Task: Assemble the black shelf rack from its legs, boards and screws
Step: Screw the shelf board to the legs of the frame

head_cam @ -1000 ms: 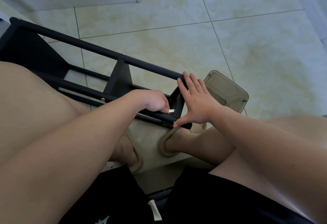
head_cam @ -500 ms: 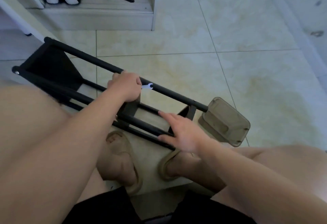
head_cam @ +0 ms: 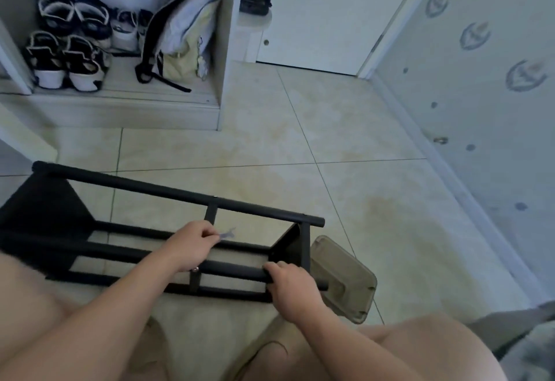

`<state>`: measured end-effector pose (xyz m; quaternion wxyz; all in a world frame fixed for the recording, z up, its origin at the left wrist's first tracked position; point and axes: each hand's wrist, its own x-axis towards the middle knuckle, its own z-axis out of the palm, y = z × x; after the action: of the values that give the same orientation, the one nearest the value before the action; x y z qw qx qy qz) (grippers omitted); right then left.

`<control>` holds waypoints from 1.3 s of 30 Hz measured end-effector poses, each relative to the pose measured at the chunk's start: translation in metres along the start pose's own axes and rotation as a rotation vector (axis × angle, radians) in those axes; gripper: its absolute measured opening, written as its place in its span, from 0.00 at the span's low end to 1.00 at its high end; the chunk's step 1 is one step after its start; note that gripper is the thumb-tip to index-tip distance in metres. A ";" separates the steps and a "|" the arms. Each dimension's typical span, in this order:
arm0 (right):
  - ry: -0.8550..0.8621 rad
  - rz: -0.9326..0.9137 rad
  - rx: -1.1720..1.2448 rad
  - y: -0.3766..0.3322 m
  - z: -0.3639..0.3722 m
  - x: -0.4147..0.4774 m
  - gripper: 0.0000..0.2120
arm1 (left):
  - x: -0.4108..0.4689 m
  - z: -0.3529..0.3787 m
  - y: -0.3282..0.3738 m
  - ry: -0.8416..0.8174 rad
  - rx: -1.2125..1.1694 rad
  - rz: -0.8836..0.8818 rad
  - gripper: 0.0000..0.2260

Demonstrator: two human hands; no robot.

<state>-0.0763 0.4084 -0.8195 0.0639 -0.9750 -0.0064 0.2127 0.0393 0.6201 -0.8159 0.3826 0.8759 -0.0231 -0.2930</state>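
The black shelf rack lies on its side on the floor in front of my knees, its round legs running left to right and its dark boards standing edge-on between them. My left hand is over the middle of the rack and pinches a small flat wrench between thumb and fingers. My right hand grips the near leg close to its right end, fingers curled over the tube. A silver screw head shows on that leg by my left wrist.
A translucent brownish plastic tray lies on the tile floor just right of the rack's end. An open cupboard with several shoes and a hanging bag stands at the back left. A white door and a wall close the right side.
My left hand with the wrench came down from the far leg to the middle of the rack. My right hand curled onto the near leg. The view tilted up toward the cupboard and door.
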 end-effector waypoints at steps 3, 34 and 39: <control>0.020 0.136 -0.014 0.034 -0.006 0.005 0.17 | 0.002 0.010 0.012 -0.049 -0.113 0.094 0.07; -0.020 -0.198 -0.108 0.013 -0.008 0.051 0.60 | 0.010 0.024 0.002 -0.245 0.238 -0.129 0.09; 0.036 -0.199 -0.063 0.016 0.004 0.054 0.58 | 0.021 0.013 -0.008 -0.313 0.142 -0.105 0.05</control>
<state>-0.0296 0.3951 -0.8474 0.0541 -0.9747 -0.1085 0.1876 0.0482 0.6121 -0.8385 0.2959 0.8443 -0.0574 -0.4431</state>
